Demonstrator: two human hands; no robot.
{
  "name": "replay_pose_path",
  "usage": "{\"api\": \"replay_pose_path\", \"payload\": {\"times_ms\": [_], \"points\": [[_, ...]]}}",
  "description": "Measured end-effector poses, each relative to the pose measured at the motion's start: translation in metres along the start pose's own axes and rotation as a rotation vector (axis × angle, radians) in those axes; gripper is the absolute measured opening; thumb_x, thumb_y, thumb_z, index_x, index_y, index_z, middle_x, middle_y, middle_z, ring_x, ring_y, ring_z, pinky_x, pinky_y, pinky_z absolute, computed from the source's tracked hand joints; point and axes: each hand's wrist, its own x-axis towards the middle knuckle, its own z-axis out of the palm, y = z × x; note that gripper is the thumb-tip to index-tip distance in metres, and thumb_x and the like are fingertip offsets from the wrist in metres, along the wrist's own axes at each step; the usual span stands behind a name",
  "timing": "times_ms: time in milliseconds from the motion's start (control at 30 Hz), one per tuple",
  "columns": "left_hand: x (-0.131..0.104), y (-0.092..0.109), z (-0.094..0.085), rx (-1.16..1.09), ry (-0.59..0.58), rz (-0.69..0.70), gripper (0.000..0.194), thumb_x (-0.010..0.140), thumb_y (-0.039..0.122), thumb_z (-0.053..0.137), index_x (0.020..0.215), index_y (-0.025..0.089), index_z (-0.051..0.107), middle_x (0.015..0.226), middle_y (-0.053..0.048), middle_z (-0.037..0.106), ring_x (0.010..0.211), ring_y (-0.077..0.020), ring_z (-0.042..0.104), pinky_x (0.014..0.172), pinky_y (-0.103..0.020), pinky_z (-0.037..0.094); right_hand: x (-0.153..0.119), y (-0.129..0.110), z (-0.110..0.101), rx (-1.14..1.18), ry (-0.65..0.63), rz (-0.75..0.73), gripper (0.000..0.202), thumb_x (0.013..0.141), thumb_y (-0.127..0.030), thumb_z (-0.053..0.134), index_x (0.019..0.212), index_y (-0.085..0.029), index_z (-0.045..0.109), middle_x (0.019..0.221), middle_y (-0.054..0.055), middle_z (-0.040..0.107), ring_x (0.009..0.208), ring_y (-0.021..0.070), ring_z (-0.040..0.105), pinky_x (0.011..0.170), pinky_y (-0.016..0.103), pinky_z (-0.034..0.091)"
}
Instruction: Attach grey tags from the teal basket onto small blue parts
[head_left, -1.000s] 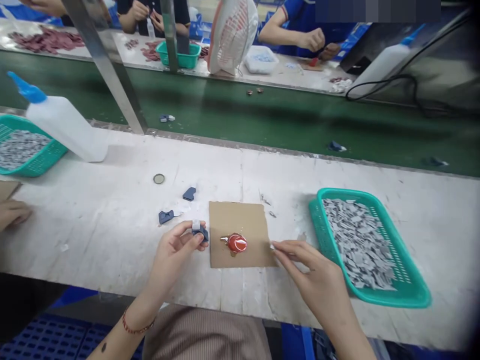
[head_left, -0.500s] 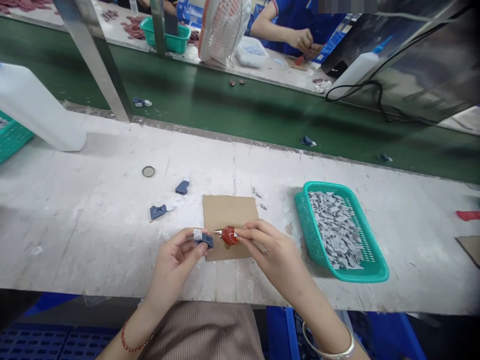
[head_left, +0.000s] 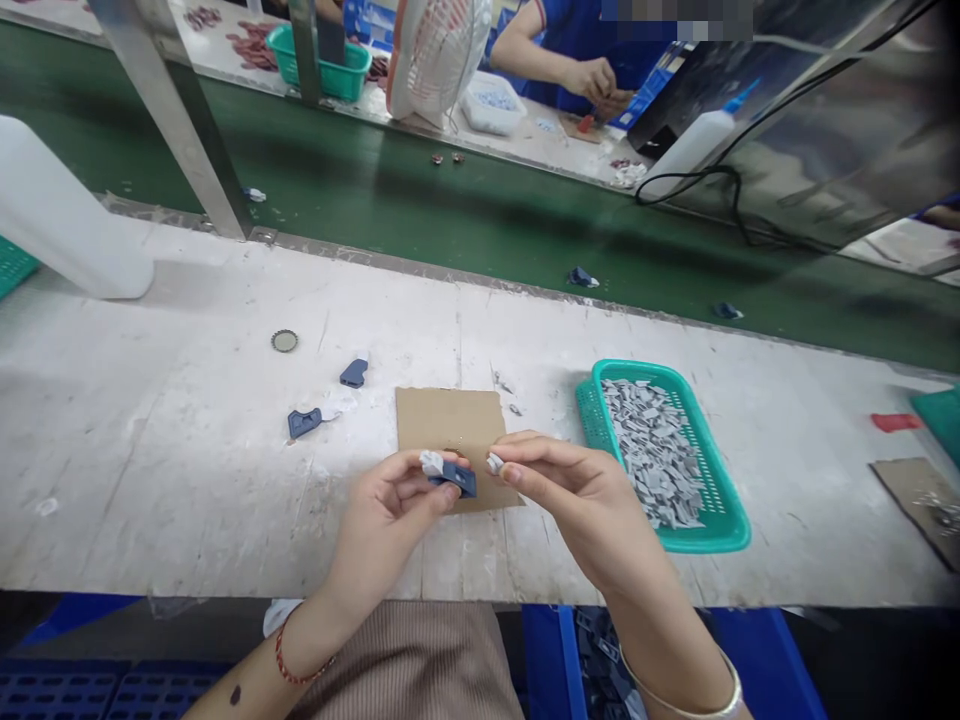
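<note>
My left hand point(head_left: 394, 515) pinches a dark blue plastic part point(head_left: 459, 480) with a light grey end point(head_left: 431, 463) on its left side. In my right hand point(head_left: 581, 490), thumb and fingertips close on a small light grey piece point(head_left: 494, 463), just right of the blue part and apart from it. Both are held over a cardboard square point(head_left: 450, 415) on the table. An amber-red rim point(head_left: 454, 453) shows behind the blue part; the rest is hidden. To the left lie two loose blue parts, one nearer point(head_left: 304, 423) and one farther point(head_left: 354, 373).
On the right stands a green basket point(head_left: 727, 530) of small grey pieces. A bottle cap point(head_left: 284, 341) and white jug point(head_left: 90, 230) sit left. Behind runs a green conveyor belt point(head_left: 450, 220) carrying several parts. Across it, a co-worker's hands point(head_left: 600, 85) work near a fan point(head_left: 439, 60).
My right hand has lifted off the cardboard with the small grey piece. My left hand's blue part has moved right, over where the red glossy thing showed. Parts on the belt have shifted left.
</note>
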Motion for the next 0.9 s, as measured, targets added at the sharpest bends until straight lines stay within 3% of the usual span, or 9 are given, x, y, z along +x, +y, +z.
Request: {"api": "replay_pose_path", "payload": {"times_ms": [333, 633, 767, 900], "points": [[0.001, -0.005, 0.014, -0.084, -0.002, -0.012, 0.021, 0.077, 0.025, 0.077, 0.095, 0.017, 0.073, 0.099, -0.007, 0.078, 0.093, -0.0224, 0.074, 0.088, -0.037, 0.06, -0.01, -0.014, 0.005, -0.19, -0.038, -0.119, 0.007, 0.084, -0.025, 0.073, 0.087, -0.025, 0.079, 0.093, 0.006, 0.073, 0.091, 0.0211, 0.069, 0.082, 0.037, 0.059], [-0.003, -0.009, 0.014, -0.008, 0.022, 0.054, 0.015, 0.078, 0.02, 0.076, 0.092, 0.019, 0.076, 0.104, -0.006, 0.077, 0.096, -0.0209, 0.073, 0.086, -0.03, 0.06, -0.015, -0.021, 0.003, -0.326, -0.091, -0.112, 0.009, 0.086, -0.024, 0.069, 0.087, -0.024, 0.079, 0.091, 0.006, 0.07, 0.088, 0.0192, 0.066, 0.079, 0.032, 0.055], [-0.004, -0.011, 0.011, 0.059, 0.014, 0.087, 0.014, 0.078, 0.022, 0.076, 0.092, 0.02, 0.078, 0.104, -0.006, 0.078, 0.098, -0.0224, 0.072, 0.085, -0.03, 0.059, -0.012, -0.023, 0.0, -0.247, -0.147, 0.004, 0.008, 0.083, -0.029, 0.073, 0.081, -0.021, 0.075, 0.09, 0.006, 0.068, 0.086, 0.0193, 0.065, 0.079, 0.033, 0.055], [-0.001, -0.007, 0.011, 0.075, -0.014, 0.097, 0.017, 0.079, 0.025, 0.077, 0.095, 0.022, 0.078, 0.101, -0.005, 0.077, 0.096, -0.0214, 0.071, 0.084, -0.028, 0.058, -0.008, -0.016, -0.001, 0.051, -0.234, 0.12, 0.024, 0.084, -0.044, 0.072, 0.085, -0.021, 0.064, 0.086, 0.003, 0.065, 0.077, 0.0161, 0.063, 0.068, 0.029, 0.055]]}}
